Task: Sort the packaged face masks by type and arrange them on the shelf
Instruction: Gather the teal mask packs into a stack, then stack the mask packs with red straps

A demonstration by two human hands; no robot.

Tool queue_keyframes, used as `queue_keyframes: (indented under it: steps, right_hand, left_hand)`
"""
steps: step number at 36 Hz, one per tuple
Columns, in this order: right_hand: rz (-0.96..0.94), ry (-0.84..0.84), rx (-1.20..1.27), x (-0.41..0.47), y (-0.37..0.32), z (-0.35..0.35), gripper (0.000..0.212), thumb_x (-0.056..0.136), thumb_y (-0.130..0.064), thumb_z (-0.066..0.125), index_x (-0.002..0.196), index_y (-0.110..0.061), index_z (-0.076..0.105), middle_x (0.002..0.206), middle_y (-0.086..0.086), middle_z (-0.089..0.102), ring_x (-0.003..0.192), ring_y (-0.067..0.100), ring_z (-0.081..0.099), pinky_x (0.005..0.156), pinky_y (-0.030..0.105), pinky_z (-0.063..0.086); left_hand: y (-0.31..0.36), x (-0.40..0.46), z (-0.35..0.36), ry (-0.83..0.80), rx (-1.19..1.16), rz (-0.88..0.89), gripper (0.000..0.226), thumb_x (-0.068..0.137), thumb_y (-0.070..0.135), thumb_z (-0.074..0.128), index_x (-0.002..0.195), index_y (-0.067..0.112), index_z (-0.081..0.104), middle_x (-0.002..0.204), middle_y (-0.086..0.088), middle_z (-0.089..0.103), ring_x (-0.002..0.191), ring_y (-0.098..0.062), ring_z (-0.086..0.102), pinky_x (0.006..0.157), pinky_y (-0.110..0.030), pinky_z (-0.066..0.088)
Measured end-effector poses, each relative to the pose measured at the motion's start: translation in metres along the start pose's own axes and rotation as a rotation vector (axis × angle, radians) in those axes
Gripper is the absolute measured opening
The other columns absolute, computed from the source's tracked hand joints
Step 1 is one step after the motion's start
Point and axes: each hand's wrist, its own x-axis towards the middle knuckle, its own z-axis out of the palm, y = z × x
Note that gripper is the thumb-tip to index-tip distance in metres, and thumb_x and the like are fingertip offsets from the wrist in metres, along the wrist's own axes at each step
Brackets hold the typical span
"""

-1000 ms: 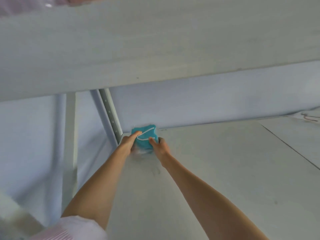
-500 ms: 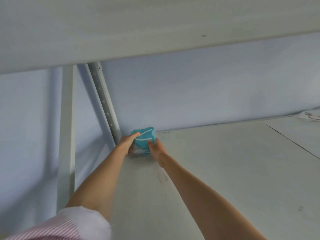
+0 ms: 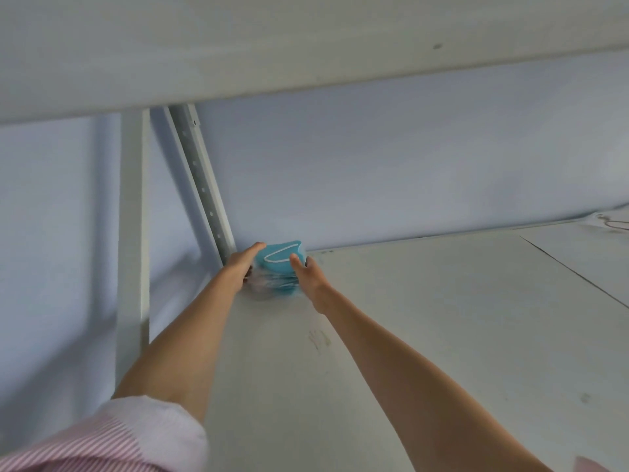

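From the head view, a small stack of teal face masks in clear plastic packaging [image 3: 277, 265] sat on the white painted shelf board [image 3: 425, 318], pushed into its far corner just beside the perforated grey metal upright [image 3: 204, 189]. The left hand [image 3: 242, 264] clasped the stack's left side and the right hand [image 3: 308, 272] its right, fingers curled round it, thumb on top. The stack lay directly between the two hands, equally near both. Its long axis seemed to run along the back wall, though blur obscured its lower layers.
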Motion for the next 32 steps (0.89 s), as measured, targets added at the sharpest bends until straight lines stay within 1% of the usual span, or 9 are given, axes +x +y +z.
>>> queue_keyframes:
  steps: [2,4,6,8,10,13,19,28,32]
  right_hand:
    - [-0.011,-0.004,0.005,-0.002,-0.001,0.0,0.039,0.102,-0.033,0.037,0.131,-0.009,0.046,0.12,0.003,0.056,0.102,0.014,0.052,0.08,0.021,0.041]
    - [-0.003,0.014,-0.037,-0.004,-0.001,-0.003,0.046,0.102,-0.037,0.036,0.137,-0.009,0.041,0.135,0.006,0.05,0.114,0.019,0.049,0.09,0.024,0.037]
    - [0.013,0.041,-0.117,-0.007,-0.005,-0.011,0.056,0.101,-0.041,0.036,0.144,-0.005,0.032,0.144,0.009,0.04,0.132,0.022,0.039,0.101,0.028,0.03]
    - [-0.024,0.082,-0.263,-0.007,-0.007,-0.023,0.061,0.101,-0.04,0.037,0.147,-0.002,0.026,0.152,0.012,0.032,0.139,0.025,0.031,0.109,0.031,0.026]
    - [-0.067,0.13,-0.448,-0.005,-0.01,-0.04,0.062,0.101,-0.039,0.037,0.149,-0.003,0.024,0.153,0.015,0.03,0.14,0.028,0.03,0.111,0.033,0.025]
    - [-0.119,0.166,-0.78,-0.008,-0.016,-0.076,0.057,0.1,-0.038,0.037,0.145,-0.004,0.029,0.149,0.017,0.035,0.136,0.032,0.035,0.108,0.038,0.03]
    - [-0.179,0.107,-1.312,-0.03,-0.036,-0.162,0.049,0.099,-0.041,0.036,0.136,-0.01,0.045,0.141,0.013,0.045,0.129,0.03,0.041,0.104,0.039,0.033]
    - [-0.125,0.065,-1.444,-0.081,-0.052,-0.288,0.055,0.099,-0.047,0.036,0.141,-0.013,0.042,0.146,0.01,0.04,0.136,0.028,0.035,0.11,0.039,0.029]
    - [-0.109,0.073,-1.452,-0.106,-0.053,-0.353,0.055,0.098,-0.047,0.036,0.142,-0.014,0.04,0.146,0.01,0.04,0.134,0.028,0.036,0.11,0.04,0.029]
  left_hand:
    - [0.007,-0.015,-0.001,0.034,0.015,0.021,0.054,0.066,0.06,0.069,0.092,0.013,0.062,0.081,-0.007,0.055,0.071,-0.021,0.052,0.068,-0.03,0.041]
    - [0.014,-0.027,0.0,0.11,0.039,0.071,0.043,0.072,0.053,0.066,0.081,0.012,0.057,0.083,-0.011,0.055,0.069,-0.025,0.05,0.064,-0.03,0.038]
    - [0.02,-0.037,-0.001,0.213,0.141,0.163,0.04,0.075,0.048,0.058,0.073,0.008,0.056,0.092,-0.02,0.064,0.083,-0.033,0.06,0.072,-0.035,0.046]
    - [0.029,-0.05,-0.001,0.252,0.34,0.266,0.043,0.075,0.046,0.041,0.072,0.005,0.056,0.093,-0.022,0.064,0.093,-0.037,0.061,0.074,-0.036,0.044]
    - [0.04,-0.063,0.004,0.265,0.509,0.384,0.045,0.078,0.043,0.039,0.084,0.005,0.062,0.097,-0.019,0.065,0.099,-0.037,0.06,0.075,-0.036,0.043]
    - [0.058,-0.08,0.022,0.262,0.66,0.53,0.04,0.093,0.035,0.049,0.123,0.014,0.065,0.129,-0.011,0.062,0.12,-0.032,0.054,0.097,-0.036,0.042]
    - [0.087,-0.126,0.082,0.124,0.91,0.675,0.037,0.093,0.038,0.051,0.122,0.02,0.067,0.13,-0.003,0.063,0.119,-0.025,0.056,0.098,-0.031,0.04]
    - [0.095,-0.188,0.192,-0.02,0.975,0.679,0.041,0.094,0.046,0.045,0.125,0.027,0.064,0.132,0.002,0.061,0.119,-0.024,0.056,0.095,-0.031,0.042]
    - [0.097,-0.219,0.253,-0.052,0.981,0.679,0.041,0.093,0.05,0.045,0.124,0.029,0.064,0.124,0.001,0.065,0.11,-0.025,0.06,0.088,-0.029,0.042]
